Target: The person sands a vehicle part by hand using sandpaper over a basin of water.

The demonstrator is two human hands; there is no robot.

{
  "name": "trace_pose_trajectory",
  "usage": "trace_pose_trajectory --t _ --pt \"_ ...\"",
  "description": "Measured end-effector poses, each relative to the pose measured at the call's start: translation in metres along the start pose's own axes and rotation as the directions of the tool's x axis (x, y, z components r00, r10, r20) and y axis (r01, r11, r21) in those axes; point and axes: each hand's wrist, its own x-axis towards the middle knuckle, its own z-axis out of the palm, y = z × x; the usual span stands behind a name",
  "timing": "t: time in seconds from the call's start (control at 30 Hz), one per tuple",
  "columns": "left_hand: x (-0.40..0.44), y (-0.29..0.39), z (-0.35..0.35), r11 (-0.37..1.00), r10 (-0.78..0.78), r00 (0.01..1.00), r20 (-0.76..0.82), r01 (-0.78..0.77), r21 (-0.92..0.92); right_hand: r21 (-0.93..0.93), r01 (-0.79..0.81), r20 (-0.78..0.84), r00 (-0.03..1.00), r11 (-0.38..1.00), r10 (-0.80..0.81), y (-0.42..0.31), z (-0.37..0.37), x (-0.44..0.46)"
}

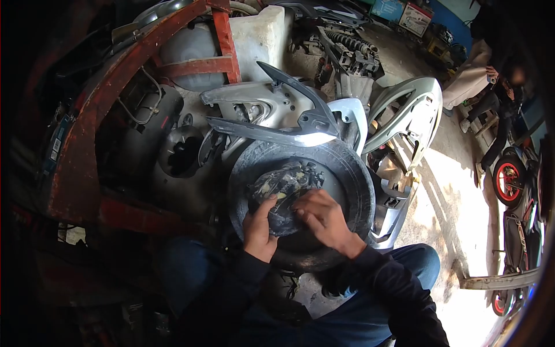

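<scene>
Sleeves point(399, 289), left grip point(260, 232) on blotched piece point(286, 182)

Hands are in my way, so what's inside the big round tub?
In or above the tub, the left hand and right hand touch a crumpled dark bundle. What lies under it is covered.

The concrete floor point(445, 231) carries pale panels point(429, 110), coil-spring parts point(359, 46) and a red-wheeled motorcycle point(513, 231).

Workshop-like interior. Floor point(400, 62): grey, worn, concrete-like. Hard sunlight falls across its right side; far left in deep shadow. Wall point(454, 24), upper right: blue lower band, boxes point(415, 19) near it. Red metal frame point(75, 168) at left, paint chipped.
</scene>
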Motion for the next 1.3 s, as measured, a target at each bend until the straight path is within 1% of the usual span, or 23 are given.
trace_pose_trajectory --t 0.13,0.17,0.27,0.33,0.4,0.43,0.47,0.53,0.57,0.6,0.67,0.7,0.73,0.8,0.83,0.87,0.93,0.97,1.0,1.07,1.13,1.2,1.3 --pt "-0.004 0.002 0.003 1.0 0.022 1.0 0.02 -0.022 0.008 -0.06 -0.075 -0.005 0.997 0.995 0.075 0.016 -0.001 -0.001" --pt "-0.003 0.003 0.001 1.0 0.018 1.0 0.014 -0.018 0.012 -0.032 -0.03 0.009 0.999 0.999 0.031 0.007 0.001 -0.002" --pt "-0.004 0.0 0.001 1.0 0.014 1.0 0.018 -0.015 0.011 -0.019 -0.045 0.026 0.999 0.999 0.045 0.005 -0.005 0.0" --pt "-0.005 -0.001 0.0 1.0 0.022 0.999 0.033 -0.022 0.006 -0.051 -0.064 0.001 0.998 0.997 0.064 0.016 -0.003 -0.002" --pt "-0.003 -0.004 0.001 0.997 0.076 0.997 0.01 -0.076 0.022 -0.079 -0.057 0.042 0.997 0.995 0.06 0.006 -0.006 -0.002" --pt "-0.004 -0.004 0.001 0.997 0.076 0.997 0.009 -0.076 0.019 -0.045 0.018 0.019 1.0 0.999 -0.017 0.0 0.0 -0.001" --pt "-0.005 -0.003 0.002 0.997 0.075 0.997 0.008 -0.076 0.031 -0.045 0.016 0.02 1.0 0.999 -0.015 0.003 -0.002 -0.003" --pt "-0.006 -0.001 0.003 0.996 0.078 0.997 0.012 -0.079 0.047 -0.073 -0.028 0.03 0.999 0.997 0.03 0.018 -0.005 -0.005" --pt "-0.008 -0.003 0.004 0.997 0.075 0.997 0.004 -0.075 0.035 -0.059 -0.146 0.049 0.988 0.988 0.149 0.021 -0.004 -0.003" --pt "-0.008 -0.003 0.005 0.997 0.073 0.997 -0.003 -0.073 0.022 -0.059 -0.144 0.048 0.988 0.988 0.146 0.017 -0.003 -0.005" --pt "-0.001 -0.004 -0.002 0.995 0.097 0.995 0.01 -0.097 0.019 -0.05 0.023 0.017 1.0 0.998 -0.022 -0.006 -0.001 0.0" --pt "-0.001 -0.004 -0.002 0.993 0.115 0.993 0.022 -0.115 0.021 -0.029 0.049 -0.008 0.999 0.998 -0.05 -0.007 0.001 0.0" --pt "-0.003 -0.004 -0.002 0.994 0.11 0.994 0.021 -0.11 0.025 -0.029 0.043 -0.01 0.999 0.999 -0.043 -0.001 0.0 -0.003" --pt "-0.008 -0.003 0.004 0.997 0.069 0.998 -0.011 -0.069 0.031 -0.096 -0.099 0.031 0.994 0.99 0.103 0.018 -0.007 -0.001" --pt "-0.008 -0.003 0.004 0.997 0.068 0.998 -0.008 -0.068 0.033 -0.101 -0.114 0.024 0.993 0.988 0.117 0.019 -0.006 -0.001" --pt "-0.006 -0.002 0.003 0.996 0.085 0.996 -0.006 -0.085 0.033 -0.103 -0.111 0.023 0.993 0.988 0.114 0.017 -0.003 -0.003" --pt "-0.008 -0.006 0.001 0.995 0.095 0.995 -0.016 -0.094 0.025 -0.034 0.044 -0.016 0.999 0.998 -0.045 -0.007 0.001 0.0" --pt "-0.009 -0.006 0.001 0.995 0.092 0.996 -0.009 -0.091 0.025 -0.03 -0.013 0.052 0.999 0.999 0.014 0.005 -0.001 -0.005" --pt "-0.009 -0.004 0.003 0.995 0.095 0.996 0.005 -0.095 0.027 -0.032 -0.011 0.046 0.999 0.999 0.012 0.015 -0.004 -0.004" --pt "-0.007 -0.007 -0.002 0.997 0.077 0.997 0.01 -0.077 0.026 -0.087 -0.147 0.046 0.987 0.985 0.152 0.025 -0.004 -0.007" --pt "-0.004 -0.006 -0.001 0.994 0.112 0.994 0.005 -0.112 0.02 -0.122 -0.077 0.054 0.995 0.99 0.084 0.011 -0.002 -0.004" --pt "-0.009 -0.004 0.001 0.994 0.105 0.994 0.004 -0.106 0.022 -0.023 0.033 0.009 0.999 0.999 -0.033 -0.005 0.002 -0.001" --pt "-0.008 -0.007 0.001 0.994 0.103 0.995 0.001 -0.103 0.029 -0.1 -0.05 0.023 0.998 0.994 0.052 0.018 -0.004 -0.003"
